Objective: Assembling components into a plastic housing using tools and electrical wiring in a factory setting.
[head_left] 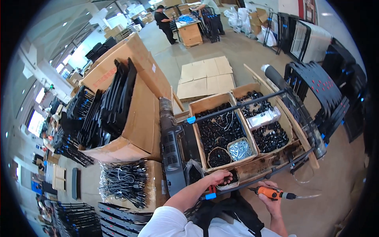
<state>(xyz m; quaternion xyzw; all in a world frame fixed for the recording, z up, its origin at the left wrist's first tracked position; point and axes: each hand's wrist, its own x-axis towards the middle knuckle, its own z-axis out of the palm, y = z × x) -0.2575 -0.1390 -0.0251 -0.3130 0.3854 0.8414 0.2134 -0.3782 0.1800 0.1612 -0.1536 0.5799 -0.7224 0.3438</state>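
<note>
My left hand (222, 177) reaches over a small tub (235, 184) of dark parts at the near edge of the bench. Its fingers are curled together; whatever they pinch is too small to make out. My right hand (271, 200) is wrapped around an orange-and-black power screwdriver (270, 192), its bit pointing left and a clear hose (310, 196) trailing right. A black tubular frame (260, 174) with blue end pieces lies across the bench, its near bar between me and the parts boxes. A red-handled tool (213, 189) sits beside my left wrist.
Wooden boxes (246, 133) of black parts lie ahead, with a bag of silver screws (240, 150) and a white carton (263, 118). On the left stand a large cardboard box (138, 118) of black panels and bundled cables (124, 181). Black frames (316, 87) lean right. Two people work far back.
</note>
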